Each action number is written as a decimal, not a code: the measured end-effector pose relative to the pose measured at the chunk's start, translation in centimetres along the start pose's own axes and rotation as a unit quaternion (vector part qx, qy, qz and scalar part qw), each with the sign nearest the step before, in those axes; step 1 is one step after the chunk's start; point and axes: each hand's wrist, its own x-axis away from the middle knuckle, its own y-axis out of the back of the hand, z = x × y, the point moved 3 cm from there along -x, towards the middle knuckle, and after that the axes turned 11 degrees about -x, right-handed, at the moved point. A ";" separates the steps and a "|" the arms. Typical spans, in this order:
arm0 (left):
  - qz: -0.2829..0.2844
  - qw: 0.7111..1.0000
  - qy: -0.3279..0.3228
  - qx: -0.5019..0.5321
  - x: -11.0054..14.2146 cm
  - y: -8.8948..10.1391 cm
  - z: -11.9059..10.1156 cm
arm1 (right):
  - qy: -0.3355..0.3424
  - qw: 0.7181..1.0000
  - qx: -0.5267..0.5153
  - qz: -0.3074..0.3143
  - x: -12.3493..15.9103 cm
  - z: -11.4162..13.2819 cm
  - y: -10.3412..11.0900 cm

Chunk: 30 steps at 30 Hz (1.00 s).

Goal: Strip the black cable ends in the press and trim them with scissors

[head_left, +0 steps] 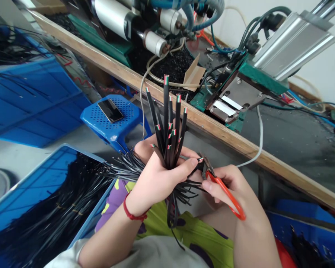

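Note:
My left hand [163,175] is closed around a bundle of flat black cables [169,123] that stand up from the fist. Their cut ends show red, white and green inner wires. Between its thumb and a finger, one cable end [200,159] sticks out to the right. The jaws of a pair of red-handled cutting pliers [225,191] are at that end; whether they touch it is hard to tell. My right hand [226,182] grips the pliers' handles. More loose black strands [128,165] spread out below and left of the left hand, over the lap.
A blue crate [85,232] of black cables stands at the left. Behind it is a blue stool [111,128] with a phone [110,110] on it. Across the front runs a wooden-edged bench [226,132] carrying a pneumatic press [240,93], hoses and black scraps [167,67].

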 end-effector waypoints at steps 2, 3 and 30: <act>0.012 1.000 -0.001 0.020 -0.1 -0.2 0.0 | 0.000 1.000 0.002 0.003 0.0 0.0 0.2; 0.014 1.000 -0.002 0.026 -0.1 -0.2 0.0 | -0.001 1.000 0.002 0.003 0.0 -0.1 0.2; 0.007 1.000 0.001 0.008 0.2 -0.5 -0.2 | 0.022 0.998 0.049 -0.025 0.7 -1.2 0.3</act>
